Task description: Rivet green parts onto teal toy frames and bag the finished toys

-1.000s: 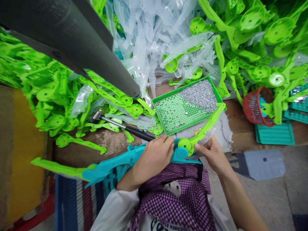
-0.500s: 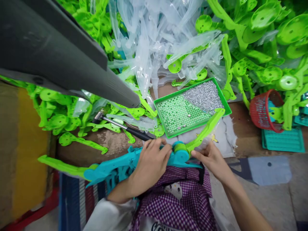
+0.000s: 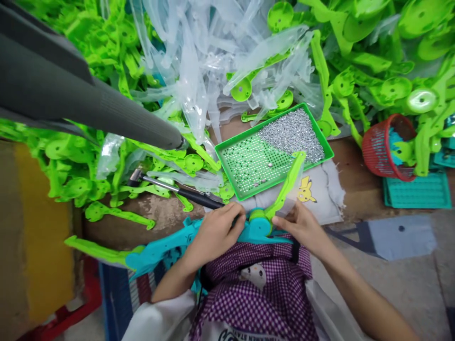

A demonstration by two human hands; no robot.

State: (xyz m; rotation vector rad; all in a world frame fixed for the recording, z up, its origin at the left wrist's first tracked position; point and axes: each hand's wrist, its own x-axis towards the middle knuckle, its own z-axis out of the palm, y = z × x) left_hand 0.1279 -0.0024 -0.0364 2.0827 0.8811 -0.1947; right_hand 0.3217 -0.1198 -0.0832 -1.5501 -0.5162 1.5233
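Observation:
Across the lap lies a long turquoise plastic body (image 3: 161, 248) with a lime-green arm at each end. My left hand (image 3: 218, 232) is closed around its middle, knuckles up. Its thumb and fingertips are partly hidden. At the right-hand round joint, the green arm (image 3: 284, 189) sticks up and away at an angle, with a translucent strip along its side. My right hand (image 3: 302, 228) pinches the lower part of this arm near the joint. The left-hand green arm (image 3: 99, 250) points out to the left, untouched.
A green perforated tray (image 3: 229, 166) holds small metal rivets (image 3: 295, 132). Left of it lies a hammer (image 3: 177, 189). Piles of green parts (image 3: 81, 175) and translucent parts (image 3: 194, 71) surround it. A grey machine arm (image 3: 135, 118) reaches in from the left. A red basket (image 3: 377, 147) stands right.
The view has shifted slightly, so the tray and piles sit further left. The right-hand green arm stands steeper than before. Both hands keep their hold.

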